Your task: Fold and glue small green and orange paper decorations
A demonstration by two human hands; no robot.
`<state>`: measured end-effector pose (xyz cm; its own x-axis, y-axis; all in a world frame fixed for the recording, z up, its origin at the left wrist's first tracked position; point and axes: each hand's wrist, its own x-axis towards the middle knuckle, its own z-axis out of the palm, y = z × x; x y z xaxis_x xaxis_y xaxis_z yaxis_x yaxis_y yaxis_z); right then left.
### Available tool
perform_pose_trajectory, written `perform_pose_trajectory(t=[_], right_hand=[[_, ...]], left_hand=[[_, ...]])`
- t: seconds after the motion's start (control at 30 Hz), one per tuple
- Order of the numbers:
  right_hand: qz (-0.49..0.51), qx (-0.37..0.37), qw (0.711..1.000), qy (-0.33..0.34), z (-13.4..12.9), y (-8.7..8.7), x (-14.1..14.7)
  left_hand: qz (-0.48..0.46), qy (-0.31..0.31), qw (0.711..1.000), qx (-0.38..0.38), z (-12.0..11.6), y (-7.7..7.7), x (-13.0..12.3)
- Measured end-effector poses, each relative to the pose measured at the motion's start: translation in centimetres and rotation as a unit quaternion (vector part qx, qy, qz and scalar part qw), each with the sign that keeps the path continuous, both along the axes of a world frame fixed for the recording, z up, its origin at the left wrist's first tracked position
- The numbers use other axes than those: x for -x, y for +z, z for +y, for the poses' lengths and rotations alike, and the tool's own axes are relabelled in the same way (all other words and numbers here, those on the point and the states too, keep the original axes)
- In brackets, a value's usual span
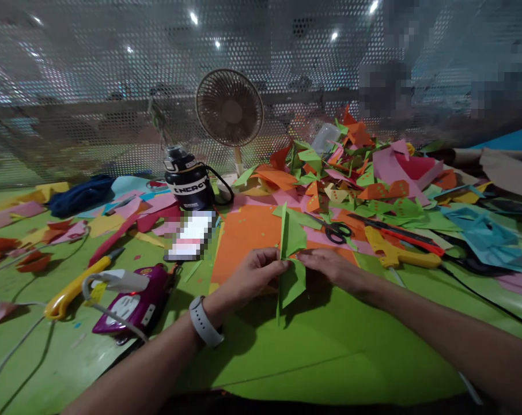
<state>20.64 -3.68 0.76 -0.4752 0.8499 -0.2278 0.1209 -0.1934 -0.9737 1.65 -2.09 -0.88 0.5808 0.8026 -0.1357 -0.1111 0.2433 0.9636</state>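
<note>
Between my two hands is a cut and folded piece of green paper, held upright above the table with a long narrow strip edge on its left. My left hand pinches that strip edge between thumb and fingers. On the other side, my right hand grips the paper's middle, fingertips pressed together near a notch. Beneath and behind lies a flat sheet of orange paper. Black-handled scissors rest just beyond my right hand.
A yellow glue gun lies at right, another yellow-handled tool at left beside a purple power strip with cables. Behind stand a dark bottle, a fan and heaped paper scraps. A lit phone lies left.
</note>
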Motion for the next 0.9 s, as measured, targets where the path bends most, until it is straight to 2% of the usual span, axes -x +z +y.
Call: perform_pose_trajectory(t=[0.3, 0.6, 0.9], right_hand=[[-0.007, 0.014, 1.0, 0.019, 0.3, -0.7, 0.0], [-0.014, 0.025, 0.999, 0.043, 0.3, -1.4, -0.3], [-0.003, 0.038, 0.998, 0.04, 0.2, -1.4, -0.3]], left_hand=[[0.032, 0.007, 0.999, 0.001, 0.0, -0.1, 0.1], [0.039, -0.014, 0.999, 0.006, -0.1, 0.1, 0.1], [0.045, -0.014, 0.999, 0.001, 0.1, -0.1, 0.1]])
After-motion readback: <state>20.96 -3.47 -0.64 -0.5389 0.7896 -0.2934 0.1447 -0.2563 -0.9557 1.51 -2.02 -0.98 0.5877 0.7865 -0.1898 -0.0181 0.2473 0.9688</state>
